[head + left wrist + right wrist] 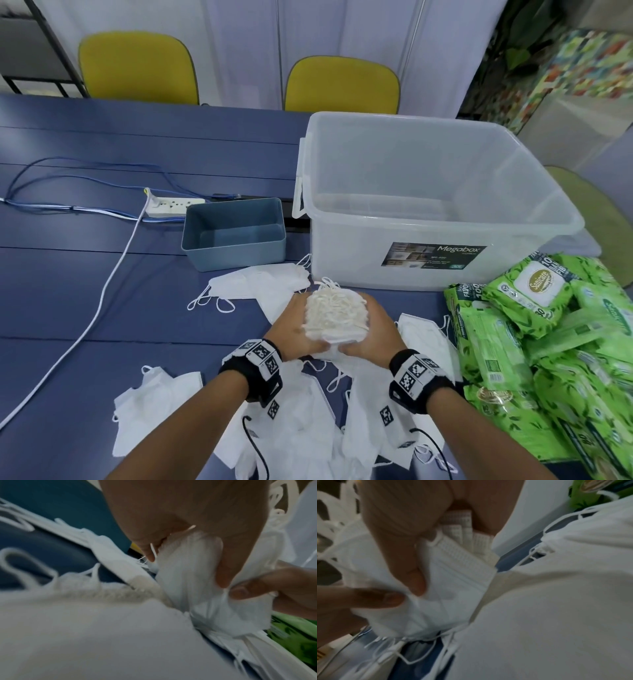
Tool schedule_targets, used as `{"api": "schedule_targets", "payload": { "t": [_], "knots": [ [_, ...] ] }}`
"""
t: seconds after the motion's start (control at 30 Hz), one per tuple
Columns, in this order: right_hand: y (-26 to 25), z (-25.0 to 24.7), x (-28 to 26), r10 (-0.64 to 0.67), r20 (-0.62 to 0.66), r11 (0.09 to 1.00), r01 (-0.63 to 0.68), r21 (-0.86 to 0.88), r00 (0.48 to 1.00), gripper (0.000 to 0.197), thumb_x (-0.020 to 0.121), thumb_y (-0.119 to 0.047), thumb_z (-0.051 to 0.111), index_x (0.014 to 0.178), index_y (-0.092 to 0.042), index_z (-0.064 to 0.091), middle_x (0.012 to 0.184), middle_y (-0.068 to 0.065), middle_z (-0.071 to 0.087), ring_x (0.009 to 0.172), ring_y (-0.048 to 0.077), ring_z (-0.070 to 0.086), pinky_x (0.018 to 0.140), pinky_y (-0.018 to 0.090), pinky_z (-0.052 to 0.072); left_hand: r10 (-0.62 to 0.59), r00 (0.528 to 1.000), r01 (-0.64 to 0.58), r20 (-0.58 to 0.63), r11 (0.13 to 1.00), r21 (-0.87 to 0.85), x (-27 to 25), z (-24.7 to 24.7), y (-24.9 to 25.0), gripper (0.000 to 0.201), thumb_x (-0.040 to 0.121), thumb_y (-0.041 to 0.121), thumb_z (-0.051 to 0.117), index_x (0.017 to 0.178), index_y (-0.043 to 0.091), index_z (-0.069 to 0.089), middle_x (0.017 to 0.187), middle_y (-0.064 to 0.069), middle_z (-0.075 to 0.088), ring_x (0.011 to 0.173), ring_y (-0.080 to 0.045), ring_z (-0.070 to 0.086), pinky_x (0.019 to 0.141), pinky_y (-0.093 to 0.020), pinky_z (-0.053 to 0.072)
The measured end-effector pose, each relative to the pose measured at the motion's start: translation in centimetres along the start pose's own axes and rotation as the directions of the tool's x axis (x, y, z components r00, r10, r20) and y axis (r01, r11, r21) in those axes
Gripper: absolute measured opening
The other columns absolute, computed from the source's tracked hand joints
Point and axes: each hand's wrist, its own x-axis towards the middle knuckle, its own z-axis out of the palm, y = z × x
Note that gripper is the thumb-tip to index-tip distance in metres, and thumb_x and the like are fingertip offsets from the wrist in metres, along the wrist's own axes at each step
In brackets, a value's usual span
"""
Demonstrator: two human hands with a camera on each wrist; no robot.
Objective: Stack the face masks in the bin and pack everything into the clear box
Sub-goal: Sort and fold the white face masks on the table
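On the left of the worktop (68,274) we see a power strip (171,206), then the blue bin (234,233) standing open. Our left hand (294,329) and right hand (368,330) curl round a stack of face masks (337,317), held between them above loose masks (301,411). Behind it stands the clear box (435,205), with green wipe packs (548,342) at the right.

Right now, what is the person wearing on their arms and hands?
Both forearms are bare, no sleeves or gloves. Each wrist carries a black strap with a boxy black-and-white unit covered in square fiducial markers: one by the left hand, one by the right hand. A thin black cable trails from each unit back toward the person.
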Motion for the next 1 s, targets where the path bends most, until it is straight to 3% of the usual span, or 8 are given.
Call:
{"api": "schedule_targets", "payload": {
  "t": [0.2,0.33,0.43,0.5,0.53,0.6,0.77,1.0],
  "knots": [
    [-1.5,-0.7,0.0,-0.135,-0.040,0.991,0.134,-0.013,0.990,0.086,0.049,-0.037,0.084,0.120,-0.053,0.038,0.119,-0.010,0.057,0.110,0.011,0.057,0.094,0.042,0.050,0.198,0.979,-0.175,-0.055,0.944,0.278,-0.6,-0.6,1.8,0.090,0.056,0.055,0.073,0.131,0.014,0.043,0.119,0.005,0.040,0.114,-0.011,0.031,0.104,-0.011,0.024],
    [-1.1,-1.1,-0.4,-0.040,0.149,0.964,0.077,-0.254,0.988,0.122,0.047,-0.041,0.080,0.143,-0.049,0.004,0.144,-0.005,0.027,0.141,0.022,0.019,0.118,0.054,0.006,-0.001,0.993,-0.055,0.115,0.877,0.477,-1.1,-0.4,0.4,0.122,0.048,0.069,0.055,0.149,0.013,0.014,0.151,-0.002,0.016,0.142,-0.022,0.011,0.118,-0.045,0.010],
    [-1.8,-0.9,0.1,-0.067,0.218,0.915,0.147,-0.377,0.974,0.125,0.052,-0.041,0.081,0.145,-0.047,-0.004,0.150,-0.003,0.022,0.144,0.016,0.011,0.117,0.049,-0.011,-0.061,0.975,-0.081,0.211,0.794,0.602,-1.2,-0.3,1.7,0.117,0.057,0.067,0.054,0.151,0.020,0.003,0.154,0.001,-0.001,0.144,-0.020,-0.013,0.113,-0.046,-0.015],
    [-2.6,-0.2,0.8,-0.102,0.205,0.910,0.175,-0.376,0.973,0.118,0.057,-0.043,0.080,0.141,-0.050,-0.001,0.146,-0.005,0.032,0.141,0.013,0.019,0.118,0.051,-0.007,0.112,0.971,-0.218,0.213,0.783,0.583,-0.4,0.2,2.5,0.093,0.066,0.066,0.051,0.146,0.026,0.027,0.147,-0.002,0.021,0.141,-0.023,0.009,0.117,-0.048,-0.006],
    [-2.6,0.2,1.0,-0.118,0.171,0.919,0.173,-0.355,0.978,0.112,0.057,-0.045,0.080,0.140,-0.052,0.005,0.142,-0.009,0.038,0.137,0.011,0.027,0.119,0.052,0.001,0.196,0.962,-0.268,0.190,0.813,0.517,0.2,0.4,2.8,0.075,0.070,0.060,0.053,0.136,0.024,0.044,0.137,-0.003,0.040,0.132,-0.024,0.030,0.115,-0.052,0.016],
    [-1.9,0.5,1.3,-0.141,0.096,0.957,0.160,-0.241,0.985,0.104,0.054,-0.046,0.081,0.137,-0.052,0.018,0.136,-0.012,0.046,0.129,0.012,0.040,0.115,0.050,0.022,0.246,0.967,-0.255,0.067,0.927,0.277,0.9,0.4,3.3,0.044,0.074,0.040,0.065,0.114,0.022,0.057,0.112,0.000,0.059,0.107,-0.020,0.054,0.095,-0.043,0.043],
    [-1.3,-0.6,0.7,-0.176,0.032,0.976,0.178,-0.126,0.984,0.081,0.056,-0.027,0.086,0.126,-0.032,0.047,0.115,-0.004,0.056,0.108,0.018,0.054,0.094,0.042,0.046,0.214,0.975,-0.221,0.053,0.955,0.198,1.0,-0.2,3.1,0.037,0.069,0.042,0.073,0.098,0.024,0.060,0.101,0.004,0.063,0.095,-0.016,0.059,0.086,-0.038,0.048],
    [-1.0,-0.5,0.7,-0.176,0.036,0.972,0.179,-0.154,0.984,0.085,0.053,-0.039,0.081,0.128,-0.041,0.042,0.118,-0.007,0.056,0.109,0.015,0.055,0.094,0.041,0.047,0.103,0.994,-0.109,0.043,0.973,0.205,0.3,0.0,2.4,0.081,0.063,0.044,0.079,0.131,0.015,0.045,0.129,-0.003,0.049,0.119,-0.023,0.047,0.104,-0.041,0.039]
  ]
}}
